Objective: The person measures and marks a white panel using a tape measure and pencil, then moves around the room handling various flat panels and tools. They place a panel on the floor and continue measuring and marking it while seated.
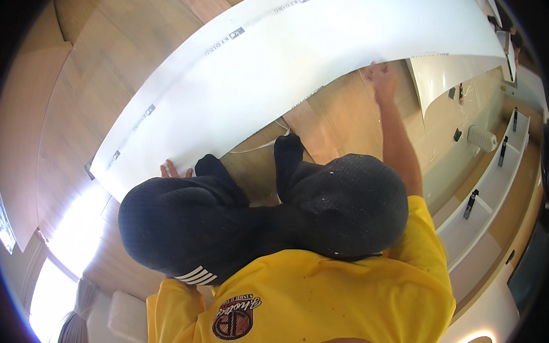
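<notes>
A long white sheet (318,43) with small dark printing along its edges spreads in front of me, bowed by the lens. My left hand (176,169) rests on its near left edge with fingers spread, partly hidden behind my knee. My right arm reaches forward, and my right hand (381,83) is at the sheet's near edge. Its fingers look curled together but are slightly blurred; what they hold, if anything, does not show. To the right of that hand, a cream-coloured flap (443,78) hangs down from the sheet's edge.
I squat on a wooden floor (321,121), dark-socked feet near the sheet. A thin white strip (252,150) lies by my feet. At right stand a long white open cabinet frame (489,185) with black fittings and a pale ribbed object (482,138). A brown board (28,119) is far left.
</notes>
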Demonstrator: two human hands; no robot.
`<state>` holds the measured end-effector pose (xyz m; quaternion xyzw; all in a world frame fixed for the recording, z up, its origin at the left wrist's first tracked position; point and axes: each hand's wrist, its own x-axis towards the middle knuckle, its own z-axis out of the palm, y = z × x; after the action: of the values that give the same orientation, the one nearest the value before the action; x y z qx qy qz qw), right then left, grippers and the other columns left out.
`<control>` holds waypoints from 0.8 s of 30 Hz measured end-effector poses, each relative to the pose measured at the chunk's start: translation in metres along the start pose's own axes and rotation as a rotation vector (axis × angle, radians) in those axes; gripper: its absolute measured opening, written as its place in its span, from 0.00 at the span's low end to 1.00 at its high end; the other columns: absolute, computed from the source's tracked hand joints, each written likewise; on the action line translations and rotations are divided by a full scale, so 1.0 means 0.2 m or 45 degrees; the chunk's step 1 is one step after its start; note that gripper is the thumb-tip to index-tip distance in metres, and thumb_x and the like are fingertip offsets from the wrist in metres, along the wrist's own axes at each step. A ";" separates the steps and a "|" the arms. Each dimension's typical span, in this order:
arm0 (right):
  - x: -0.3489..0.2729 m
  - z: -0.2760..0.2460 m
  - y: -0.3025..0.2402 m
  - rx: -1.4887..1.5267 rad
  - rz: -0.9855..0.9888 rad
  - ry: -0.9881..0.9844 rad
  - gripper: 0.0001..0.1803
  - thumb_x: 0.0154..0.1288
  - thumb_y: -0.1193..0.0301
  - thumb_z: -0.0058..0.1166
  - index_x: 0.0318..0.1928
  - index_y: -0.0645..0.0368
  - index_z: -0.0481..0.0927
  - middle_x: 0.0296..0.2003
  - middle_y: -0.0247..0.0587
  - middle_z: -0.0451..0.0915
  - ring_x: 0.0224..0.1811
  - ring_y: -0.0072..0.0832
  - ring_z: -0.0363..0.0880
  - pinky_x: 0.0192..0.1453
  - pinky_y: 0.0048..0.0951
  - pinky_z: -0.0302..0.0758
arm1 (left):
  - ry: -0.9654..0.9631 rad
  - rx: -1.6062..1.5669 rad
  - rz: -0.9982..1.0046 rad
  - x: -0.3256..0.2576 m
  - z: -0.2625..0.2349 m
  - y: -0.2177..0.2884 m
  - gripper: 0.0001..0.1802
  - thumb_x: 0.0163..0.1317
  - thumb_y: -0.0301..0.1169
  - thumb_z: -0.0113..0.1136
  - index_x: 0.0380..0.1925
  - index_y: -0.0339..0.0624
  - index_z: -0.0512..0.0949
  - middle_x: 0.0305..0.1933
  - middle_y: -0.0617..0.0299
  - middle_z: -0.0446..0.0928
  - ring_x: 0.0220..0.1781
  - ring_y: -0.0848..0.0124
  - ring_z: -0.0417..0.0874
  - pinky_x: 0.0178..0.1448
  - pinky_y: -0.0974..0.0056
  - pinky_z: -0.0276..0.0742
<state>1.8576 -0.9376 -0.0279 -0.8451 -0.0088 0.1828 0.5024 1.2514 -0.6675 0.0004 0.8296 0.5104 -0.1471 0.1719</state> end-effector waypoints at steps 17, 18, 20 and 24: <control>-1.43 0.05 0.39 -1.156 -0.493 -0.417 0.41 0.56 0.62 0.69 0.67 0.64 0.67 0.59 0.57 0.74 0.58 0.50 0.74 0.63 0.46 0.70 | -0.124 0.296 -0.163 0.06 0.06 -0.04 0.49 0.66 0.60 0.55 0.78 0.48 0.49 0.78 0.39 0.51 0.75 0.38 0.61 0.76 0.40 0.57; -1.43 0.04 0.44 -1.185 -0.464 -0.392 0.41 0.56 0.61 0.69 0.67 0.63 0.67 0.59 0.57 0.73 0.58 0.51 0.74 0.63 0.47 0.70 | -0.111 0.301 -0.160 0.06 0.06 -0.04 0.49 0.66 0.60 0.55 0.78 0.48 0.49 0.78 0.39 0.51 0.75 0.38 0.61 0.76 0.40 0.57; -1.43 0.01 0.52 -1.259 -0.392 -0.363 0.42 0.55 0.61 0.69 0.68 0.63 0.66 0.60 0.57 0.73 0.58 0.52 0.73 0.63 0.48 0.69 | -0.094 0.304 -0.152 0.06 0.07 -0.03 0.49 0.66 0.60 0.55 0.78 0.48 0.49 0.78 0.39 0.51 0.74 0.38 0.62 0.76 0.40 0.57; -1.37 0.05 0.48 -1.143 -0.497 -0.391 0.47 0.52 0.61 0.70 0.70 0.62 0.63 0.62 0.56 0.71 0.58 0.54 0.72 0.63 0.50 0.69 | -0.062 0.302 -0.139 0.06 0.05 -0.02 0.49 0.66 0.60 0.55 0.78 0.48 0.48 0.78 0.39 0.51 0.74 0.38 0.62 0.76 0.40 0.57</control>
<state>1.5815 -1.0316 -0.0322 -0.9235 -0.3177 0.1859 0.1078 1.2528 -0.6602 -0.0149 0.8112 0.5296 -0.2356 0.0764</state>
